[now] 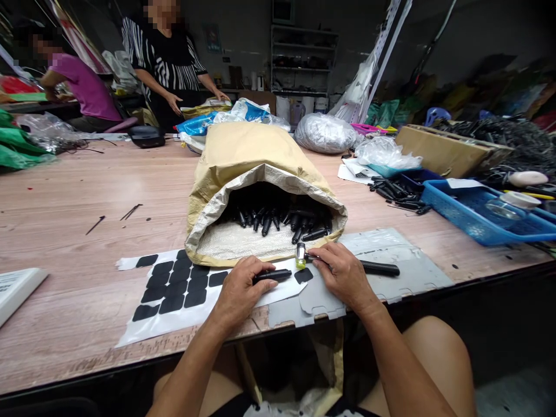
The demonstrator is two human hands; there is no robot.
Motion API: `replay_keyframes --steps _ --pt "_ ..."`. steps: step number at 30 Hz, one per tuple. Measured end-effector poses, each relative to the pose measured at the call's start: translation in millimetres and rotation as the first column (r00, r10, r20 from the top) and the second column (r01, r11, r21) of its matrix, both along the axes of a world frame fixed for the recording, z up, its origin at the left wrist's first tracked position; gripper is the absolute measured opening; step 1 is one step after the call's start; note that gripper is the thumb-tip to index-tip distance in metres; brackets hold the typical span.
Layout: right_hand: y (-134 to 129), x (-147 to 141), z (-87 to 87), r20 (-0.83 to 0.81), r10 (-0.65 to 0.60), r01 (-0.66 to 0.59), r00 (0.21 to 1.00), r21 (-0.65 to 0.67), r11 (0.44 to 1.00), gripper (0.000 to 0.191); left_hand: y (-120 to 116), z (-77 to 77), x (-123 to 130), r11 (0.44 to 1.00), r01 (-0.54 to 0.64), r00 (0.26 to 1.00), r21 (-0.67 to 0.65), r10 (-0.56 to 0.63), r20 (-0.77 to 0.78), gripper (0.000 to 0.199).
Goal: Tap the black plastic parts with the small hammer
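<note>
viewing from the head camera, with the open sack [260, 145] as landmark: the left hand [245, 286] is closed around a black cylinder [278, 275] just in front of the sack's mouth, the exposed end facing right. the right hand [343, 272] grips a small hammer [300, 255] by its handle, near the head, which overlaps the sack's front lip in view; contact there cannot be told. similar black pieces [266, 225] lie inside the sack. on the tabletop [108, 191], a sheet of black patches [174, 281] spreads front-left of the sack, a grey board [412, 269] front-right. the step in hand appears to be holding part and tool side by side; the next move probably calls for a steady left grip, with fingers clear of the hammer head.
</note>
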State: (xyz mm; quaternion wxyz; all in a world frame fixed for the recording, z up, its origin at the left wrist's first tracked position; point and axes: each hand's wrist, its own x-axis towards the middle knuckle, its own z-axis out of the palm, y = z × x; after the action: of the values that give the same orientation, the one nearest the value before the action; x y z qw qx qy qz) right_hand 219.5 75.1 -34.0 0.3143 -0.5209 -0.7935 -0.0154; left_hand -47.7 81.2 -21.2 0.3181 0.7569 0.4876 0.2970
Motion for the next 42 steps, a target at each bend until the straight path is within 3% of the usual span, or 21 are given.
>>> replay_keyframes --steps 3,6,9,11,14,18,21,22,24,27,29,30,32,33,34,36,39,42 --pt "0.2 0.5 -0.6 0.0 0.0 0.0 1.0 0.003 1.0 0.027 -1.8 5.6 0.6 1.0 -0.002 1.0 0.03 0.002 -0.009 0.018" --pt "0.5 1.2 -1.2 0.0 0.002 -0.002 1.0 0.002 1.0 0.026 -20.5 21.1 1.7 0.999 0.033 0.997 0.019 -0.034 0.068 0.021" --pt "1.1 1.7 -1.8 0.003 0.0 0.0 1.0 -0.002 1.0 0.026 -57.8 33.1 5.6 0.967 0.219 0.967 -0.133 -0.197 0.165 0.02" --pt "1.6 1.9 -2.3 0.005 0.0 0.0 1.0 -0.004 1.0 0.026 -83.3 27.3 11.0 0.908 0.326 0.944 -0.265 -0.299 0.138 0.017" --pt "2.2 2.1 -2.6 0.008 0.0 0.0 1.0 -0.007 1.0 0.026 -106.7 -9.0 23.2 0.858 0.286 0.937 -0.428 -0.344 -0.064 0.019" --pt "2.2 2.1 -2.2 0.003 0.004 -0.004 1.0 -0.012 1.0 0.026 -107.9 -78.4 40.5 0.872 0.023 0.928 -0.488 -0.201 -0.315 0.036" --pt "1.8 1.8 -1.7 -0.002 0.003 -0.003 1.0 -0.01 1.0 0.027 -102.7 -104.6 48.4 0.875 -0.035 0.914 -0.482 -0.167 -0.37 0.052" --pt "1.7 1.7 -1.5 -0.004 0.0 0.0 1.0 -0.01 1.0 0.027 -102.2 -103.3 49.4 0.877 -0.019 0.911 -0.481 -0.183 -0.37 0.056" --pt "1.3 1.2 -1.2 -0.007 -0.005 0.005 1.0 -0.012 1.0 0.027 -102.6 -83.6 48.9 0.875 0.054 0.907 -0.482 -0.244 -0.342 0.053" --pt "0.7 0.2 -0.8 -0.004 -0.009 0.009 1.0 -0.018 1.0 0.026 -97.2 -21.3 43.6 0.833 0.244 0.876 -0.496 -0.409 -0.256 0.033" --pt "0.4 -0.3 -0.4 -0.004 -0.012 0.012 1.0 -0.019 1.0 0.025 -80.0 24.7 40.4 0.786 0.378 0.854 -0.488 -0.5 -0.144 0.023" --pt "0.2 -0.5 -0.3 -0.006 -0.014 0.014 1.0 -0.018 1.0 0.025 -66.0 43.5 39.5 0.809 0.373 0.875 -0.454 -0.47 -0.118 0.026" --pt "0.0 -0.6 0.2 -0.011 -0.014 0.013 1.0 -0.013 1.0 0.026 -28.8 67.0 39.4 0.947 0.156 0.945 -0.281 -0.226 -0.235 0.041" --pt "0.1 -0.5 0.4 -0.013 -0.012 0.012 1.0 -0.011 1.0 0.026 -7.5 71.0 39.9 0.988 -0.012 0.95 -0.155 -0.037 -0.311 0.044" --pt "0.1 -0.3 0.7 -0.014 -0.009 0.009 1.0 -0.01 1.0 0.027 14.0 70.6 40.7 0.984 -0.176 0.914 -0.026 0.154 -0.376 0.043" --pt "0.4 0.2 1.2 -0.014 -0.005 0.005 1.0 -0.011 1.0 0.027 52.7 61.0 42.8 0.923 -0.368 0.805 0.113 0.377 -0.458 0.038" --pt "1.0 0.9 1.4 -0.012 0.002 -0.002 1.0 -0.014 1.0 0.027 88.1 42.3 46.1 0.888 -0.444 0.716 0.12 0.433 -0.547 0.036" --pt "1.4 0.9 1.1 -0.011 0.002 -0.002 1.0 -0.012 1.0 0.027 94.8 36.0 46.0 0.895 -0.435 0.697 0.102 0.406 -0.591 0.031"
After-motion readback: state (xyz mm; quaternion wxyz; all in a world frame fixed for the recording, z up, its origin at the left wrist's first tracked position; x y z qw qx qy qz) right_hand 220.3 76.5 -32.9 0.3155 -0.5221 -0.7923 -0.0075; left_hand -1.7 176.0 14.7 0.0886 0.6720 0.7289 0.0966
